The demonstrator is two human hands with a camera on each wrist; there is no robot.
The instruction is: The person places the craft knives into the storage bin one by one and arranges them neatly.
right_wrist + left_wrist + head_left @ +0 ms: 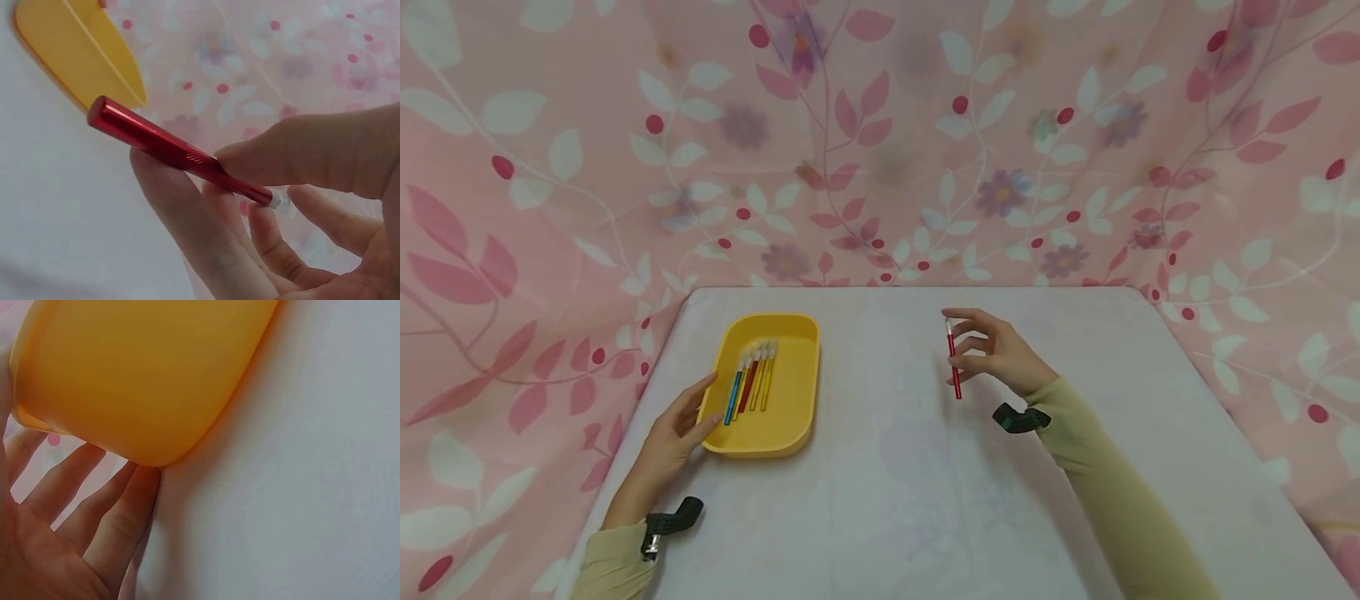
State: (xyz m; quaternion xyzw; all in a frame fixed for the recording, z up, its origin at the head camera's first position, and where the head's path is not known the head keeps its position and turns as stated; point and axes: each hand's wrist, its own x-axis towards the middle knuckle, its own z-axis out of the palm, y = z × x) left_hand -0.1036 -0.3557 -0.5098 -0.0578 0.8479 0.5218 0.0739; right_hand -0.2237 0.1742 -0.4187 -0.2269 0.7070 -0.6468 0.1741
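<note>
In the head view my right hand [1011,358] holds a slim red craft knife [956,367] upright above the right half of the table. The right wrist view shows its knurled metal handle [144,135] pinched between thumb and fingers, with a clear cap [280,200] at the narrow end. My left hand [672,435] grips the left side of a yellow tray [792,408], thumb over the rim and fingers along the outer wall. Inside the tray lie several similar capped knives side by side: a blue one [732,400], a red one [748,389] and yellow ones [767,385].
A white cloth covers the table [880,500], whose far edge meets a pink floral curtain [880,167] that also hangs along both sides. Each wrist carries a black camera mount, one on the left [673,518] and one on the right [1019,418].
</note>
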